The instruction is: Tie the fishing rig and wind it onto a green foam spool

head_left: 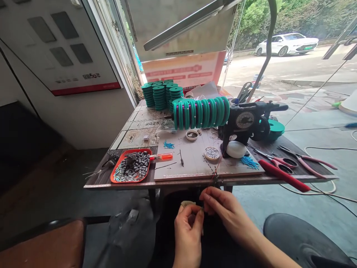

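My left hand (187,232) is raised just below the table's front edge, thumb and forefinger pinched together, with a pale wrap on one finger. My right hand (227,207) meets it from the right, its fingertips also pinched. What they hold between them is too small and dark to make out. Just above my right fingertips, thin dark and reddish strands (215,172) hang at the edge of the light board (192,169). On that board are a white dish of small pale beads (212,153), a dish of dark bits (192,135) and a small dark weight (182,162).
An orange-red tray (112,178) holds grey cylinders and small metal parts. Green discs fill the shaft of a black machine with a dial (244,120); stacked green spools (159,97) stand behind. Scissors (281,163), pliers (304,160) and a red-handled tool (284,176) lie right. A stool (306,242) stands below.
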`<action>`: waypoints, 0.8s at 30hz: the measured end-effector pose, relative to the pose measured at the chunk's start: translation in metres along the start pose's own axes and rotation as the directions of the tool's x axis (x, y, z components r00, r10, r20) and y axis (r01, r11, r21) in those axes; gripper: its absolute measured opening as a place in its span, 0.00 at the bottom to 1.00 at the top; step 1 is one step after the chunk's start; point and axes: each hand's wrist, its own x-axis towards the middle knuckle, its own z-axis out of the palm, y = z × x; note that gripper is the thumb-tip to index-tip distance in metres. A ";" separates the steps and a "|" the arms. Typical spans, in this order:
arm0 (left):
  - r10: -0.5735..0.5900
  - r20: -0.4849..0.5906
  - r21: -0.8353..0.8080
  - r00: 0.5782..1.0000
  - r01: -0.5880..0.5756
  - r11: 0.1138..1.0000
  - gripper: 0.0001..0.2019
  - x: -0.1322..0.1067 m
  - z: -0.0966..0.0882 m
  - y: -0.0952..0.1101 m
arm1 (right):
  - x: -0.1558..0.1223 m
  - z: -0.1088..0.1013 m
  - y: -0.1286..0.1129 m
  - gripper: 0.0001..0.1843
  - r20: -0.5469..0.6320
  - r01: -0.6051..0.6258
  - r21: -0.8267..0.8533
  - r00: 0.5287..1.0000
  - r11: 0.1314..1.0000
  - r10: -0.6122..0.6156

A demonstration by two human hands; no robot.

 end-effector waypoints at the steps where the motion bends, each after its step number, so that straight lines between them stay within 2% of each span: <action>1: -0.001 0.022 -0.011 1.000 0.002 1.000 0.18 0.000 0.001 0.000 | 0.000 -0.001 0.000 0.36 0.004 -0.010 0.001 1.000 1.000 0.010; 5: -0.038 0.123 -0.105 0.992 0.051 0.993 0.16 0.000 0.003 -0.001 | -0.001 -0.004 -0.003 0.40 0.055 -0.055 0.038 0.997 0.998 0.053; 10: -0.066 0.169 -0.174 0.983 0.095 0.980 0.14 -0.007 -0.005 0.000 | -0.003 -0.007 0.000 0.41 0.083 -0.056 0.018 0.995 0.998 0.055; 12: -0.072 0.178 -0.161 0.981 0.102 0.982 0.15 -0.009 -0.009 0.002 | -0.005 -0.011 0.002 0.40 0.082 -0.043 -0.071 0.995 0.997 0.049; 14: -0.075 0.172 -0.137 0.982 0.099 0.986 0.17 -0.010 -0.013 0.006 | -0.009 -0.016 0.002 0.38 0.027 0.003 -0.262 1.000 0.965 0.005; 16: -0.075 0.163 -0.109 0.984 0.093 0.990 0.20 -0.011 -0.016 0.009 | -0.012 -0.021 -0.004 0.33 -0.065 0.128 -0.497 0.981 0.858 -0.184; 17: -0.075 0.158 -0.090 0.985 0.090 0.992 0.21 -0.011 -0.017 0.011 | -0.013 -0.022 -0.008 0.30 -0.064 0.230 -0.601 0.941 0.766 -0.333; 19: -0.066 0.156 -0.051 0.986 0.075 0.996 0.22 -0.012 -0.020 0.014 | -0.011 -0.024 -0.017 0.25 0.076 0.452 -0.725 0.802 0.519 -0.592; 20: -0.056 0.153 -0.029 0.987 0.061 0.998 0.22 -0.012 -0.021 0.016 | -0.009 -0.024 -0.023 0.23 0.197 0.549 -0.737 0.733 0.395 -0.651; 21: -0.041 0.145 -0.007 0.989 0.043 0.999 0.22 -0.013 -0.022 0.017 | -0.006 -0.023 -0.028 0.20 0.320 0.626 -0.721 0.681 0.297 -0.659; 22: -0.023 0.133 0.017 0.991 0.021 1.000 0.21 -0.014 -0.024 0.019 | -0.002 -0.023 -0.033 0.18 0.421 0.681 -0.693 0.650 0.239 -0.633; 24: 0.020 0.103 0.074 0.994 -0.027 0.997 0.20 -0.015 -0.027 0.023 | 0.007 -0.022 -0.042 0.14 0.563 0.740 -0.634 0.641 0.225 -0.522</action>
